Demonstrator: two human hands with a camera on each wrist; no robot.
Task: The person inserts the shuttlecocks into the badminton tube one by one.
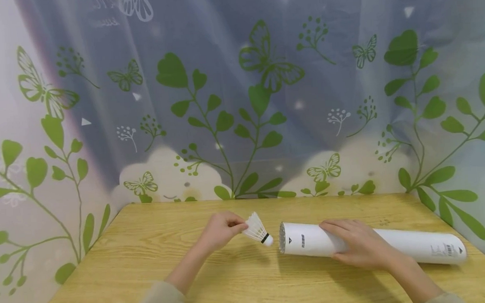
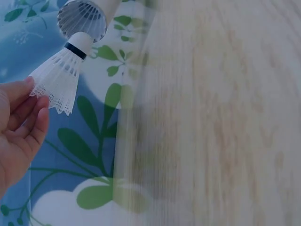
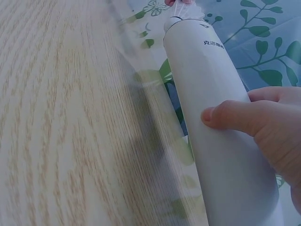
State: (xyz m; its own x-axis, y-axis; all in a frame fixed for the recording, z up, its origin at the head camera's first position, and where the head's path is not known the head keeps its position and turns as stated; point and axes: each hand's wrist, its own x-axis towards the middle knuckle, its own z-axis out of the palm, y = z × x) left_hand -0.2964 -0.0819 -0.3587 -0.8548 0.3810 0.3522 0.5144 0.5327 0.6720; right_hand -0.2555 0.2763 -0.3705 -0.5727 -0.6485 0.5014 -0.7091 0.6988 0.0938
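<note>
Between thumb and fingers, my left hand (image 1: pixel 222 230) pinches a white shuttlecock (image 1: pixel 257 227) by the rim of its skirt. Its cork end, with a black band, points right and down toward the mouth of a long white tube (image 1: pixel 413 243), a small gap away in the head view. My right hand (image 1: pixel 358 241) grips that tube around its middle, thumb on the near side. In the left wrist view the tube's open end (image 2: pixel 83 20) shows a ribbed, feathery skirt inside. The right wrist view has the shuttlecock (image 3: pixel 188 10) just beyond the tube's mouth, partly hidden.
A wooden table (image 1: pixel 149 246) lies under both hands. At its back edge hangs a curtain (image 1: pixel 224 102) printed with green leaves and butterflies, which also closes in the left and right sides.
</note>
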